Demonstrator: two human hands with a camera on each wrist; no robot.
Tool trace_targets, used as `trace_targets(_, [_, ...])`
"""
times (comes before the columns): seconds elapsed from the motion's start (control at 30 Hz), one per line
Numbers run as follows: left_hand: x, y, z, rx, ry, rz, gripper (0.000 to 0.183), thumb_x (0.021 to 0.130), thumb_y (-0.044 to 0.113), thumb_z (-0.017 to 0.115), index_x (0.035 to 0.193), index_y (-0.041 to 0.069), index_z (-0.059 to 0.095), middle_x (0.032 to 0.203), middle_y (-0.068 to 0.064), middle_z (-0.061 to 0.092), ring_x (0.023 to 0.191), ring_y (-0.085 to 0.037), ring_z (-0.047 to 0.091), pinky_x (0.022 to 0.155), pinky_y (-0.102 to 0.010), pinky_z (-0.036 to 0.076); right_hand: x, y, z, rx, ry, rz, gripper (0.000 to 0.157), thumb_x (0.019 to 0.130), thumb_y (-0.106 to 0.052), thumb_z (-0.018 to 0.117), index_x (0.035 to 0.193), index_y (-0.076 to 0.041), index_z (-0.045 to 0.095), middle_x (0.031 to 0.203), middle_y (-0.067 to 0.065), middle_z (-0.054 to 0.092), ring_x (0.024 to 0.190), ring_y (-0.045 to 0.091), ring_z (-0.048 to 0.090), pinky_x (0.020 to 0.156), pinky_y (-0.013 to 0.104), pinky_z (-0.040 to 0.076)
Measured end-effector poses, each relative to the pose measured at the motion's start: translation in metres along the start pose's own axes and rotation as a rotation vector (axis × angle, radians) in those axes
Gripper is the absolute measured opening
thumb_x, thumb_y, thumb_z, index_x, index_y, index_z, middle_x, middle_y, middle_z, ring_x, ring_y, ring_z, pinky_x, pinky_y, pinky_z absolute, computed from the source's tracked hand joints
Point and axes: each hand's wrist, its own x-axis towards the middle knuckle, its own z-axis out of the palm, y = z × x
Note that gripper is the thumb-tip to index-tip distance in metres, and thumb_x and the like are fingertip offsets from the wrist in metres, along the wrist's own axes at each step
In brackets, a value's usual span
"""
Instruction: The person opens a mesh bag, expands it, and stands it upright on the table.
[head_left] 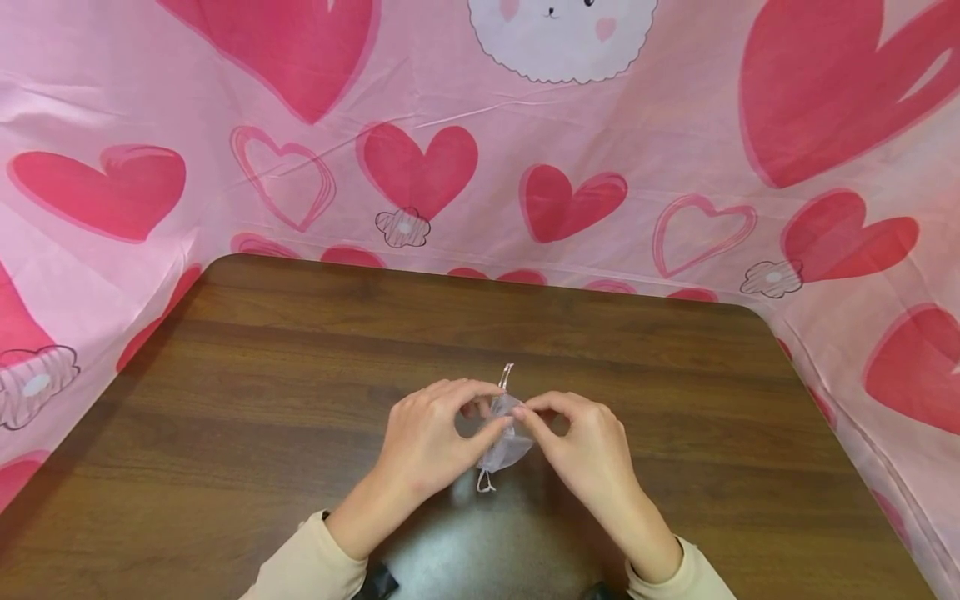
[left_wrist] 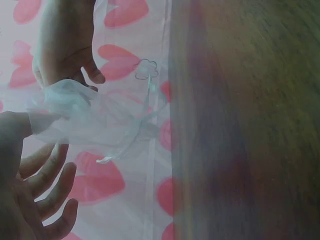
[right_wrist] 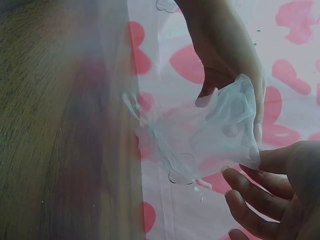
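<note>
A small sheer white drawstring pouch (head_left: 507,446) is held up between both hands above the table. Its pale drawstring loops (head_left: 486,482) stick out at two opposite ends. The left hand (head_left: 435,429) holds one side between thumb and fingers, and in the left wrist view a finger shows through the mesh (left_wrist: 75,115); whether it lies inside or behind cannot be told. With thumb and index finger, the right hand (head_left: 588,437) pinches the pouch's edge. The other fingers of the right hand (right_wrist: 265,200) are loosely bent below the pouch in the right wrist view.
A dark brown wooden table (head_left: 300,350) with rounded far corners lies under the hands. Pink cloth (head_left: 487,100) printed with hearts hangs behind and on both sides of it. Dark objects (head_left: 378,582) show partly at the near edge, by the sleeves.
</note>
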Motion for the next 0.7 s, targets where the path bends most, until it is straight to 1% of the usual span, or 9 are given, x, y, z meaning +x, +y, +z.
trace_targets(0.13, [0.0006, -0.0007, -0.0008, 0.017, -0.004, 0.009, 0.02, 0.083, 0.035, 0.08, 0.102, 0.03, 0.077, 0.074, 0.022, 0.057, 0.068, -0.002, 0.056, 0.053, -0.022, 0.039, -0.0002, -0.0003, 0.0001, 0.017, -0.004, -0.018, 0.011, 0.079, -0.018, 0.085, 0.086, -0.02, 0.077, 0.083, -0.009, 0.072, 0.068, 0.008, 0.062, 0.058, 0.03, 0.045])
trace_targets(0.27, [0.001, -0.0022, -0.001, 0.037, 0.014, 0.016, 0.013, 0.083, 0.031, 0.08, 0.096, 0.031, 0.079, 0.073, 0.022, 0.059, 0.066, 0.0, 0.053, 0.052, -0.022, 0.039, -0.0006, -0.0015, -0.0003, 0.027, -0.007, -0.033, 0.013, 0.078, -0.017, 0.086, 0.087, -0.022, 0.077, 0.082, -0.013, 0.071, 0.07, 0.004, 0.062, 0.06, 0.03, 0.048])
trace_targets(0.43, [0.0013, -0.0042, 0.0004, 0.076, 0.072, 0.029, 0.006, 0.08, 0.03, 0.082, 0.084, 0.031, 0.078, 0.076, 0.021, 0.066, 0.067, 0.0, 0.056, 0.055, -0.024, 0.043, -0.0013, -0.0041, 0.0, 0.029, -0.036, -0.003, 0.012, 0.079, -0.023, 0.085, 0.087, -0.025, 0.077, 0.078, -0.018, 0.068, 0.071, 0.002, 0.063, 0.061, 0.031, 0.048])
trace_targets(0.6, [0.0016, -0.0056, 0.0013, 0.087, 0.136, 0.044, 0.011, 0.075, 0.028, 0.085, 0.08, 0.03, 0.076, 0.07, 0.018, 0.064, 0.062, -0.003, 0.054, 0.053, -0.024, 0.042, -0.0015, -0.0057, 0.0012, 0.025, -0.084, 0.041, 0.01, 0.08, -0.029, 0.084, 0.086, -0.026, 0.076, 0.073, -0.021, 0.065, 0.067, 0.004, 0.061, 0.056, 0.028, 0.043])
trace_targets(0.7, [0.0023, -0.006, 0.0011, 0.088, 0.169, 0.029, 0.011, 0.075, 0.026, 0.084, 0.079, 0.029, 0.075, 0.066, 0.016, 0.061, 0.058, -0.003, 0.051, 0.05, -0.024, 0.039, -0.0017, -0.0056, 0.0015, 0.007, -0.116, 0.067, 0.011, 0.08, -0.031, 0.084, 0.086, -0.025, 0.077, 0.071, -0.02, 0.064, 0.063, 0.001, 0.058, 0.056, 0.028, 0.042])
